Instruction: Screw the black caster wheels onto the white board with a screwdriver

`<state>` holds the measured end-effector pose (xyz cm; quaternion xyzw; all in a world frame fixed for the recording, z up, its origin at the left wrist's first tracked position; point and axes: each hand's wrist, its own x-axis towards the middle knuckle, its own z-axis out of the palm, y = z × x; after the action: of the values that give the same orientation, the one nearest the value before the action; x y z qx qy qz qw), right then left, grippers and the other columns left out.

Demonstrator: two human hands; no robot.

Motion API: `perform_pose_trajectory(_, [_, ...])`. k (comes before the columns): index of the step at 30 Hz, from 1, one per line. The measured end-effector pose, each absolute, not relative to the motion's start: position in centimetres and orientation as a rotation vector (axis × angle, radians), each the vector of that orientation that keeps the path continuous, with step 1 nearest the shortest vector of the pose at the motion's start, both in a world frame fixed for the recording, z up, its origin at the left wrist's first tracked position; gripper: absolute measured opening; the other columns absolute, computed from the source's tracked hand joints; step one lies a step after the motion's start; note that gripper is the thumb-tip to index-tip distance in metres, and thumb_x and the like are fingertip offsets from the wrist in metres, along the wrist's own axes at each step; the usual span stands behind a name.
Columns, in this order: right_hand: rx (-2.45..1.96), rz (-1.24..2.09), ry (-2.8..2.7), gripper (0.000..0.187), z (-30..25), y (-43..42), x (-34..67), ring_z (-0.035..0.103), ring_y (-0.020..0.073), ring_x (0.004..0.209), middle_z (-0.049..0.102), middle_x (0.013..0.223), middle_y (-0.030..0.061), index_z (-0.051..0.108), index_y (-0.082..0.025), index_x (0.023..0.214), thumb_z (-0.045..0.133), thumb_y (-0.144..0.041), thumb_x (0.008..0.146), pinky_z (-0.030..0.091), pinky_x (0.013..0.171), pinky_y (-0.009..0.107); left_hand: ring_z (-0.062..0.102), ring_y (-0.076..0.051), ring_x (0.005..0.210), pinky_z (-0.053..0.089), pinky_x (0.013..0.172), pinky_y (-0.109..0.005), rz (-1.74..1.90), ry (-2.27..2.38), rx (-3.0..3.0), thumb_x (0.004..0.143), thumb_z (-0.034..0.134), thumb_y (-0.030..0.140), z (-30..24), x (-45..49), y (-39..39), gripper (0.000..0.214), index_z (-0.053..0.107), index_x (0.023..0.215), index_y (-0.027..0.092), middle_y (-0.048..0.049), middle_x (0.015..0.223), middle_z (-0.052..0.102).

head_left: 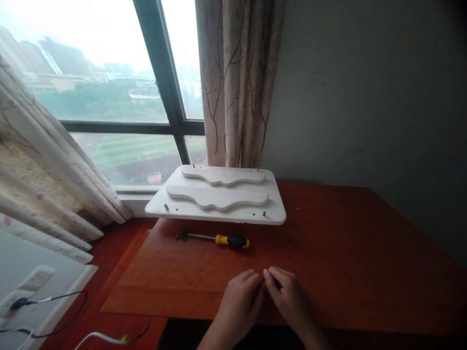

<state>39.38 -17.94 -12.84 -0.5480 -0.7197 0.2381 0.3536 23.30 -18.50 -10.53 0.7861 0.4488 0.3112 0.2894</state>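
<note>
My left hand (243, 297) and my right hand (286, 294) meet over the front edge of the wooden table (350, 272). The fingers of both are curled, with the tips close together; whatever lies between them, if anything, is hidden. Beyond them a screwdriver (233, 241) with a yellow and black handle lies on the tabletop. Several dark screws (182, 235) are gathered at its tip. Behind it is a white rounded board (226, 218) with short pegs standing up near its corners. Two white wavy-edged strips, a nearer one (215, 198) and a farther one (223, 176), rest on the board.
A window (109, 125) and a patterned curtain (239, 82) stand behind the table, with another curtain (40, 165) at the left. Cables (105, 335) run across the floor at the lower left, near a wall socket (36, 279). A grey wall (365, 97) borders the right.
</note>
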Motion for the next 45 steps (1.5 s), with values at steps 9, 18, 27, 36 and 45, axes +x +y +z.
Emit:
perform_pose_trajectory(9, [-1.416,0.614,-1.871,0.041,-12.96,-17.94,39.46,0.051,0.0113,0.058,0.053,0.061,-0.0016,0.040,-0.021,0.064,0.039,-0.034,0.103,0.033,0.059,0.026,0.059,-0.016,0.072,0.039,0.065,-0.024,0.838,1.190,2.103,0.091,0.046,0.007,-10.63,23.25,-18.45,0.016,0.054,0.083,0.020,-0.0042,0.082,0.063])
perform_pose_trajectory(18, [-1.402,0.610,-1.848,0.041,-12.73,-17.91,39.35,0.051,0.0116,0.056,0.053,0.060,-0.0015,0.042,-0.022,0.063,0.039,-0.034,0.102,0.033,0.057,0.025,0.058,-0.016,0.073,0.038,0.065,-0.024,0.820,1.192,2.094,0.090,0.047,0.007,-10.79,23.17,-18.48,0.016,0.051,0.082,0.020,-0.0034,0.081,0.061])
perform_pose_trajectory(27, [-1.409,0.608,-1.853,0.041,-12.76,-17.96,39.44,0.051,0.0116,0.057,0.055,0.060,-0.0010,0.041,-0.022,0.063,0.040,-0.034,0.102,0.033,0.057,0.026,0.056,-0.015,0.069,0.036,0.063,-0.024,0.850,1.183,2.108,0.090,0.047,0.006,-10.65,23.29,-18.48,0.017,0.050,0.081,0.020,-0.0023,0.077,0.059])
perform_pose_trajectory(36, [-1.400,0.594,-1.853,0.042,-12.49,-17.79,39.36,0.051,0.0114,0.055,0.054,0.059,-0.0011,0.039,-0.022,0.062,0.039,-0.035,0.102,0.033,0.056,0.025,0.058,-0.016,0.072,0.037,0.065,-0.024,0.828,1.193,2.105,0.091,0.047,0.008,-10.79,23.24,-18.41,0.016,0.051,0.082,0.020,-0.0027,0.079,0.060])
perform_pose_trajectory(45, [-1.417,0.632,-1.854,0.040,-12.75,-17.93,39.40,0.052,0.0115,0.057,0.053,0.061,-0.0015,0.038,-0.022,0.065,0.040,-0.034,0.103,0.033,0.059,0.025,0.055,-0.015,0.071,0.035,0.064,-0.025,0.821,1.195,2.092,0.090,0.047,0.007,-10.76,23.26,-18.42,0.017,0.048,0.080,0.020,-0.0025,0.079,0.059])
